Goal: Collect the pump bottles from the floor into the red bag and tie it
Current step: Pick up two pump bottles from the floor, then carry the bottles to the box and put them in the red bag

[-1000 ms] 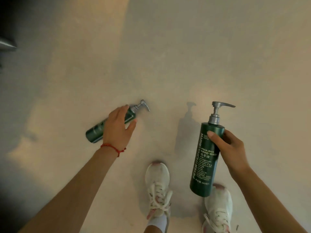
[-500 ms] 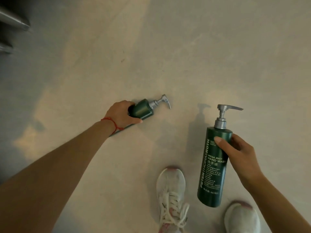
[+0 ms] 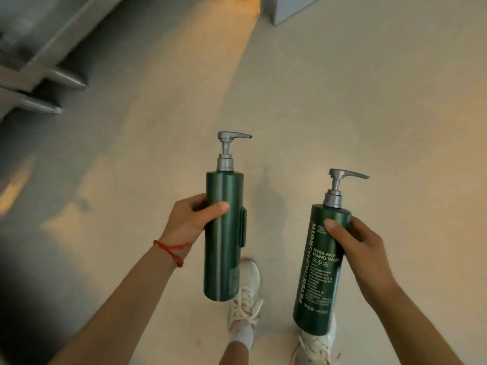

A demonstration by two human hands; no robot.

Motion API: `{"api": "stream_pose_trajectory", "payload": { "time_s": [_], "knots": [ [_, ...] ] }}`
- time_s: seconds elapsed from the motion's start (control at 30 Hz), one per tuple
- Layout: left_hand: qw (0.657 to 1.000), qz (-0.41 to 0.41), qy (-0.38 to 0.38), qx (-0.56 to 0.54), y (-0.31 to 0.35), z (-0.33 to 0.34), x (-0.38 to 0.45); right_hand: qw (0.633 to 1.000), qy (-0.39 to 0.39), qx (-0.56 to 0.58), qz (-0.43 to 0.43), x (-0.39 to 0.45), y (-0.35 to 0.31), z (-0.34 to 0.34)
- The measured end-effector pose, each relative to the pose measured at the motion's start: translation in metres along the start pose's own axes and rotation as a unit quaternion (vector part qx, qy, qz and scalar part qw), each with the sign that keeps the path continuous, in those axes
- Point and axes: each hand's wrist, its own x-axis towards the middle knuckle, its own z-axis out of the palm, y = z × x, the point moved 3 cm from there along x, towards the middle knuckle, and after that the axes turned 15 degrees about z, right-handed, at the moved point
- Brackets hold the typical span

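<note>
Two dark green pump bottles with grey pump heads are held upright above the floor. My left hand (image 3: 192, 219), with a red string at the wrist, grips the left bottle (image 3: 224, 248) around its upper body; its back faces me. My right hand (image 3: 353, 243) grips the right bottle (image 3: 319, 280), whose white "hand wash" label faces me. Both pump spouts point right. The red bag is not in view.
Pale concrete floor (image 3: 342, 101) spreads all around. Grey metal furniture with tapered legs (image 3: 52, 75) stands at the upper left, and a grey block corner (image 3: 290, 9) at the top. My white sneakers (image 3: 247, 291) are below the bottles.
My left hand has lifted the second bottle off the floor and turned it upright. The view has risen and tilted forward, bringing the metal furniture into sight.
</note>
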Motion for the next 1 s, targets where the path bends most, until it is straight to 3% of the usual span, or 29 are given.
{"api": "stream_pose_trajectory", "payload": {
  "time_s": [0.23, 0.5, 0.8, 1.0],
  "knots": [
    [0.992, 0.059, 0.049, -0.096, 0.173, -0.016, -0.084, 0.998, -0.024, -0.012, -0.061, -0.142, -0.157, -0.002],
    [0.983, 0.126, 0.080, -0.107, 0.349, -0.063, -0.148, 0.988, -0.058, -0.010, -0.140, -0.274, -0.319, 0.032],
    [0.954, 0.164, 0.220, -0.121, 0.431, -0.105, -0.221, 0.968, -0.143, -0.078, -0.189, -0.350, -0.411, 0.069],
    [0.902, 0.178, 0.357, -0.165, 0.456, -0.113, -0.280, 0.931, -0.244, -0.175, -0.208, -0.389, -0.462, 0.102]
  ]
}}
